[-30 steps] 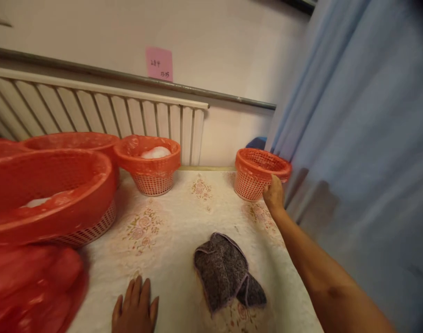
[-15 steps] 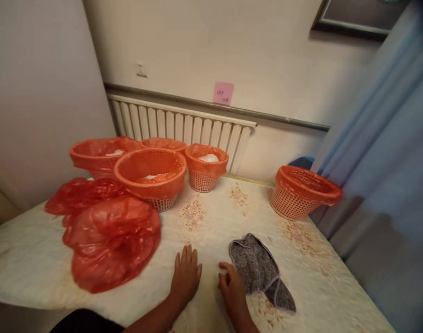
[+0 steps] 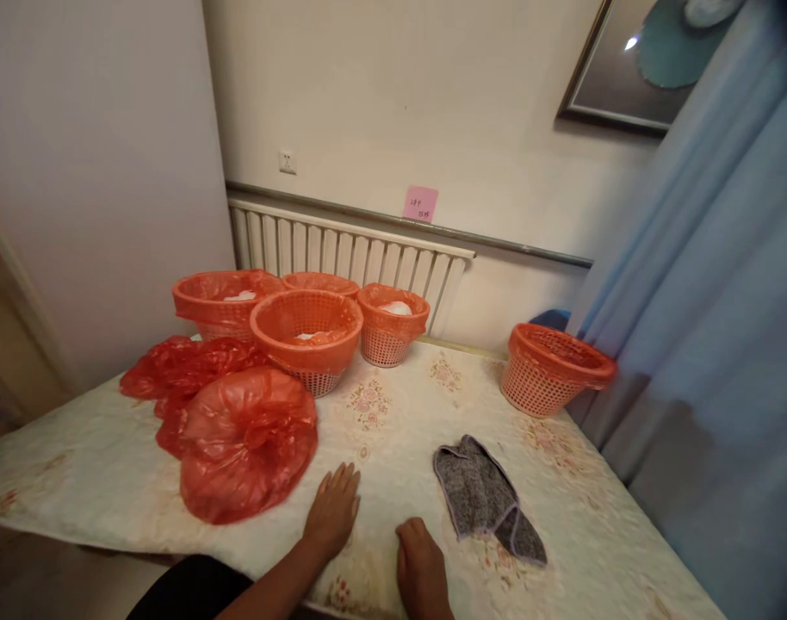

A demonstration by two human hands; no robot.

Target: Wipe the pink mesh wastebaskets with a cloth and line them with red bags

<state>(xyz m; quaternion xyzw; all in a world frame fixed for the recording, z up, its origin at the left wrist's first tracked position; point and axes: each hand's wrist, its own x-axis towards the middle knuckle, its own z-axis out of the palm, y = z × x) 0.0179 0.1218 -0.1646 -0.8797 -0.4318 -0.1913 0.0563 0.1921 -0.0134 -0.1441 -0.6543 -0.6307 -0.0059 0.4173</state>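
Observation:
My left hand (image 3: pixel 332 510) lies flat on the flowered tablecloth (image 3: pixel 393 448), fingers together and stretched out, holding nothing. To its right, my right hand (image 3: pixel 422 565) rests near the table's front edge with its fingers curled in, and nothing shows in it. A grey cloth (image 3: pixel 480 491) with a pale border lies crumpled just beyond and to the right of my right hand, not touching it. Left of my left hand sits a puffed-up red plastic bag (image 3: pixel 238 448), with more crumpled red plastic (image 3: pixel 187 366) behind it.
Several baskets lined with red bags stand at the back left, among them a large front one (image 3: pixel 316 344) and a smaller one (image 3: pixel 387 331). Another red-lined basket (image 3: pixel 539 379) is at the back right, beside a blue curtain (image 3: pixel 703 344). Behind the table is a radiator (image 3: pixel 342 250).
My right hand has drawn back toward the front edge and away from the grey cloth, its fingers now curled in. The view has shifted a little. My left hand stays flat on the table.

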